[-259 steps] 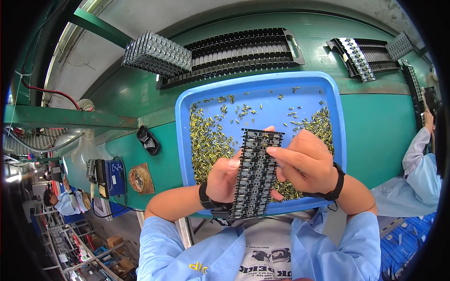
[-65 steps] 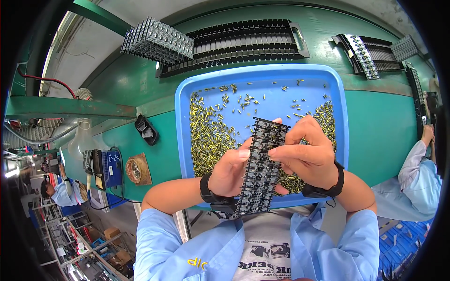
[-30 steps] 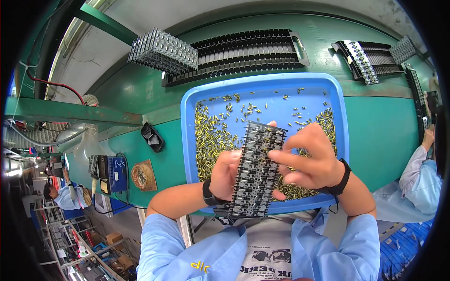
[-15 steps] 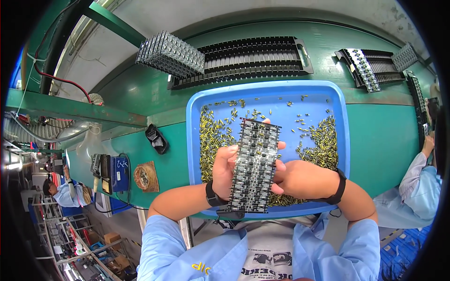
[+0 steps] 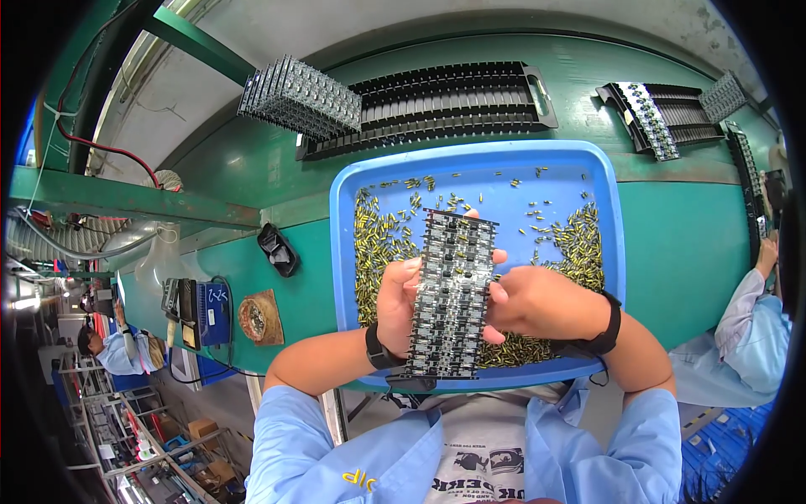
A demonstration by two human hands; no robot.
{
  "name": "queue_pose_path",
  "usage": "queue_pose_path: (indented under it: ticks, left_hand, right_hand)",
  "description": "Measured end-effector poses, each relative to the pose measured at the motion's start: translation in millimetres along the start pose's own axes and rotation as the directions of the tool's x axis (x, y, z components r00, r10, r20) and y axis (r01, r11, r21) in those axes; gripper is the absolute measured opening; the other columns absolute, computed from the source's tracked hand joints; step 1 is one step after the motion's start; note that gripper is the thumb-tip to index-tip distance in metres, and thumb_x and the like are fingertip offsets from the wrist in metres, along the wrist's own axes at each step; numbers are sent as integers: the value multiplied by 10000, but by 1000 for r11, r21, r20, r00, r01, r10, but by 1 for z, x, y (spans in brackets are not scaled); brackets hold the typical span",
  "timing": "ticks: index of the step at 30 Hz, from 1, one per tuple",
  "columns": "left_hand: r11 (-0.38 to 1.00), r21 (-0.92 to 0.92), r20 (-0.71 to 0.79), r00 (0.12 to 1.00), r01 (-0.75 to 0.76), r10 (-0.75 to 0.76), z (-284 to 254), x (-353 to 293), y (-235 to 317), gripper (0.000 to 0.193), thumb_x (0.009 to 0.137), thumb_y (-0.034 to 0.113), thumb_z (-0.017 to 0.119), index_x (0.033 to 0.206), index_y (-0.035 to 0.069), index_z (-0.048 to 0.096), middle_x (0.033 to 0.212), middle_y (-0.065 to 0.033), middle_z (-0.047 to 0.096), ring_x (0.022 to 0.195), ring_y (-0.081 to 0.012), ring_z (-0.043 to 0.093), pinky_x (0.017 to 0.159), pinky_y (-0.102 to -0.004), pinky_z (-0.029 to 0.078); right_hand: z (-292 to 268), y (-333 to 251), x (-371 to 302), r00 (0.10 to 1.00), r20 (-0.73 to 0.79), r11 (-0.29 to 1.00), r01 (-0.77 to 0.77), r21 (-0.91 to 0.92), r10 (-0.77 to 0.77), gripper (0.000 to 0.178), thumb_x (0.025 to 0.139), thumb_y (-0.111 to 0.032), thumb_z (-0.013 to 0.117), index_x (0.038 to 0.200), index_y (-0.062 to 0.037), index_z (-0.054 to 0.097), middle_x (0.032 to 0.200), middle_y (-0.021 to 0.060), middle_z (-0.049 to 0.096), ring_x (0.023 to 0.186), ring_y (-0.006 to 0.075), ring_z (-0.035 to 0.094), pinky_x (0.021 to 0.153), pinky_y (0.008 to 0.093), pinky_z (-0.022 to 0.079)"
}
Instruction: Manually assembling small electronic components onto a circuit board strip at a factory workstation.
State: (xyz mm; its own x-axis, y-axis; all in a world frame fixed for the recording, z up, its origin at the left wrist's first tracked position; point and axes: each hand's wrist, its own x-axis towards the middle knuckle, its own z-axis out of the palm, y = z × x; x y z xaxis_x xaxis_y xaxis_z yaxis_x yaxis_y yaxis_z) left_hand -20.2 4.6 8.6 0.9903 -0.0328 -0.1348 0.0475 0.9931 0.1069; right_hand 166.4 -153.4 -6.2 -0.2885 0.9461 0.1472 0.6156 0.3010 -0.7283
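My left hand (image 5: 395,312) grips a long circuit board panel (image 5: 452,294) by its left side, with fingertips showing past its top and right edges. The panel is tilted over a blue plastic tray (image 5: 333,244). Close against the panel's right edge is my right hand (image 5: 541,309), its fingers curled together; whatever they hold is hidden. Small cylindrical parts (image 5: 575,252), yellow-green and dark and resembling capacitors, lie loose in heaps at both sides of the tray. A few of the same colour appear on the panel's upper half.
Behind the tray stands a black slotted rack (image 5: 453,101) with a stack of board panels (image 5: 302,97) at its left end. Another rack (image 5: 672,109) is at far right. Leftward are a black holder (image 5: 278,249), a small dish (image 5: 261,317) and a blue soldering station (image 5: 214,312). A co-worker's hand (image 5: 767,259) shows at right.
My right hand has moved slightly up along the panel's right edge, its fingers still curled. The panel stays in my left hand, and the whole view has shifted a little.
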Motion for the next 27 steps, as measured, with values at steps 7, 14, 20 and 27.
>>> queue_pose_path:
  ticks: [7,14,20,27]
  left_hand:
    - [994,87,79,995,-68,61,0,2,0,784,1000,492,427,1645,75,265,1584,-204,417,1270,-387,588,968,-689,576]
    - [990,119,74,995,-74,65,0,4,1,788,1001,491,435,1662,115,227,1592,-189,402,1263,-383,585,960,-677,588]
    - [987,143,71,995,-76,66,-1,3,2,797,999,490,442,1672,137,202,1586,-186,411,1269,-376,586,965,-670,590]
    - [979,189,3,997,-70,71,1,3,-3,786,993,503,435,1624,52,306,1543,-203,460,1299,-375,583,979,-650,593]
  right_hand:
    - [-15,-14,4,773,-375,824,-319,468,512,89,912,-8,757,999,-23,755,906,106,768,800,172,739,737,294,576]
    - [-15,-5,0,677,-466,761,-221,610,570,128,932,25,756,1058,48,758,1009,116,792,865,163,754,806,270,595]
    - [-15,-6,1,679,-413,659,-138,740,607,164,955,77,703,1112,59,745,1042,151,784,998,216,770,878,299,618]
    - [-15,-14,5,674,-470,609,38,793,570,170,971,87,673,1134,68,718,1039,163,775,1033,247,770,903,336,628]
